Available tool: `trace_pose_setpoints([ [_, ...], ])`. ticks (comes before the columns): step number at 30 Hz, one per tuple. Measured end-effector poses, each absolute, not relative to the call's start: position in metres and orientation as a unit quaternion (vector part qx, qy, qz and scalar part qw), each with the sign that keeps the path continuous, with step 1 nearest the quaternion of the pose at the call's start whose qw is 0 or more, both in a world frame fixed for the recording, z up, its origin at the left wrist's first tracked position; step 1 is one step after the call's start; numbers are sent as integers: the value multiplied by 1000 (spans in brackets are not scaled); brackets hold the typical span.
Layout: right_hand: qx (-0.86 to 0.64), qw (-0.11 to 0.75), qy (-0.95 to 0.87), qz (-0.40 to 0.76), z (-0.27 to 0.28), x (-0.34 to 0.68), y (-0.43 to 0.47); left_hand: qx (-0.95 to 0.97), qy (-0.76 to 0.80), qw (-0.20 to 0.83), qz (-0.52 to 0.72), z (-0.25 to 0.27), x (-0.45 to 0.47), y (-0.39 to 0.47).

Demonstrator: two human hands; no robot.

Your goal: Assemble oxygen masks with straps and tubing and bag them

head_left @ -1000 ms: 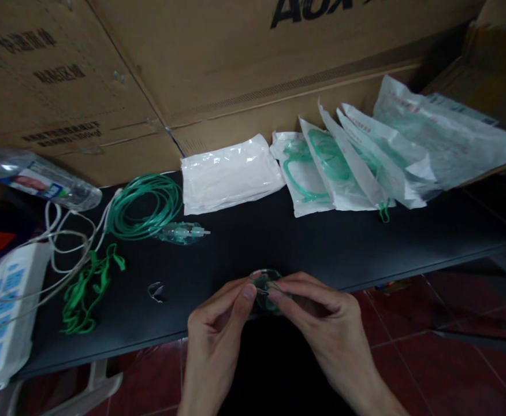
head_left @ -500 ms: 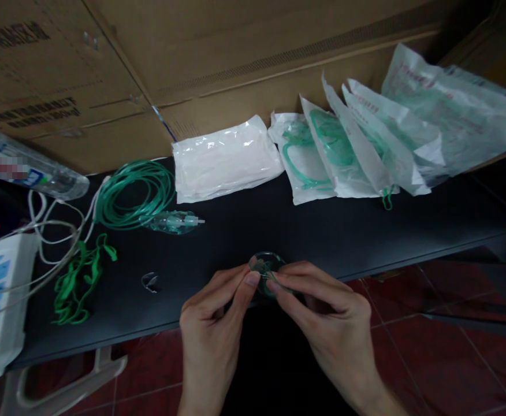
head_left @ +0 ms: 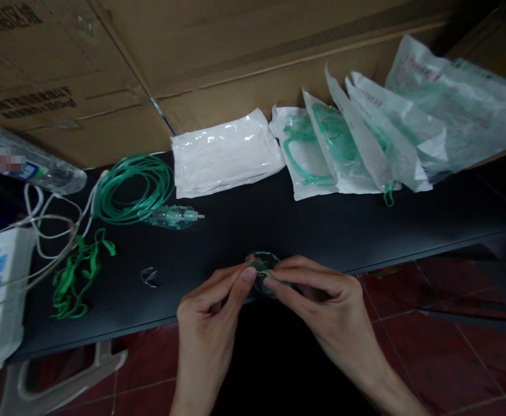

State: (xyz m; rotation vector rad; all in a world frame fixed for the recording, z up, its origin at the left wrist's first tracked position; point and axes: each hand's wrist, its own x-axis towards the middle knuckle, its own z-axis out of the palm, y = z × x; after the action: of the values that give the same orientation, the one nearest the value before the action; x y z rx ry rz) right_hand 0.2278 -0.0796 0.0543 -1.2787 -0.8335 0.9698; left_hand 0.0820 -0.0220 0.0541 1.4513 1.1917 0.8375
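A clear, green-tinted plastic oxygen mask [head_left: 262, 259] is held between my two hands at the table's front edge. My left hand [head_left: 216, 309] pinches its left side between thumb and fingers. On the right side, my right hand [head_left: 322, 297] has thumb and forefinger closed near the mask's middle, close to the left thumb. A thin strand seems to run under the right fingers, but the fingers cover most of it. Left of the hands lie a small clear curved piece [head_left: 149, 277] and a tangle of green elastic straps [head_left: 80, 277].
Coiled green tubing [head_left: 134, 190] and a clear part with a white connector [head_left: 175, 217] lie on the black table [head_left: 235, 231]. White packets [head_left: 227, 156] and bagged green tubing [head_left: 309, 156] line the cardboard behind. A power strip [head_left: 4, 289], cables and bottle [head_left: 28, 159] stand left.
Both hands keep pinching the mask and have shifted only slightly. The right fingertips sit a little further left. The whole view has tilted a little.
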Motion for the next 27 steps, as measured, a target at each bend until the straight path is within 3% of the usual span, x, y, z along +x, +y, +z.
trace_pose_setpoints([
  [14, -557, 621, -351, 426, 49, 227, -79, 541, 500, 585, 338, 49, 79, -22],
  [27, -477, 609, -281, 568, 51, 234, -78, 540, 475, 612, 330, 45, 80, -19],
])
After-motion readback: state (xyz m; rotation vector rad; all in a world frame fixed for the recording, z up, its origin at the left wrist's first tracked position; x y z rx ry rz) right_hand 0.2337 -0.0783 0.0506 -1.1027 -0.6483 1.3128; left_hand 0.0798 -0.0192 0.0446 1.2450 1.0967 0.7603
